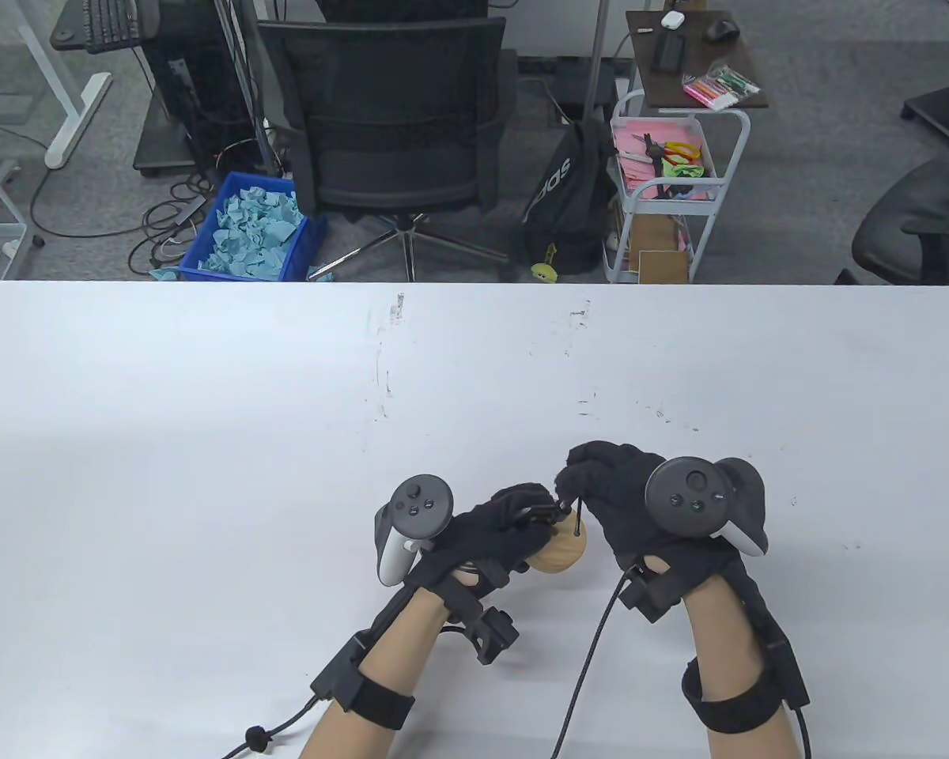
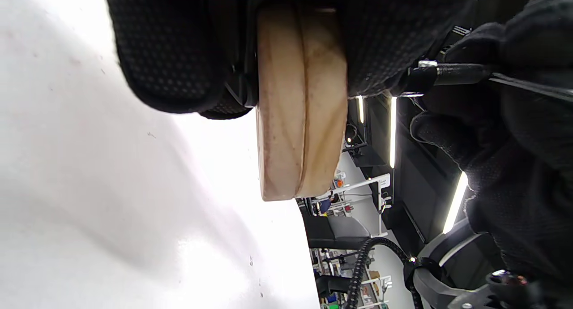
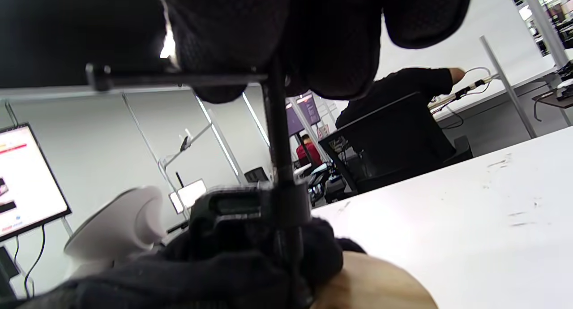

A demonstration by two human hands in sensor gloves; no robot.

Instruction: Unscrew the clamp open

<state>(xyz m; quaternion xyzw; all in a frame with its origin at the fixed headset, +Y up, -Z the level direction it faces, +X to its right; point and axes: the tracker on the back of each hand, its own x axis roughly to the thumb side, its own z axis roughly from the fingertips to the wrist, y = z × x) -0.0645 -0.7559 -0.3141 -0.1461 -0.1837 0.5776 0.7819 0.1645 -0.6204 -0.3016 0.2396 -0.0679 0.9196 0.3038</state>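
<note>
**Table view: both hands on the clamp, near the table's front edge**

Table view gives me the clamp (image 1: 550,515) held just above the white table (image 1: 206,411), near its front edge and a little right of centre. My left hand (image 1: 486,538) wraps the clamp's black frame together with the wood discs (image 1: 557,549) it is clamped on; those fingers are curled tight around both. My right hand (image 1: 625,506) sits just beside it, fingers bunched and pinching the T-handle at the top of the screw (image 1: 576,522).

In the left wrist view, the wood discs (image 2: 302,103) show as two stacked rounds, edge-on, poking out below the left glove, with the table close underneath. I cannot tell whether they touch it. The handle bar (image 2: 461,74) runs across the upper right into the right hand's fingers (image 2: 528,53).

The right wrist view shows the threaded screw (image 3: 278,134) standing upright, passing down through the black frame (image 3: 241,206). The crossbar (image 3: 170,79) lies level beneath my right fingertips (image 3: 233,36).
</note>
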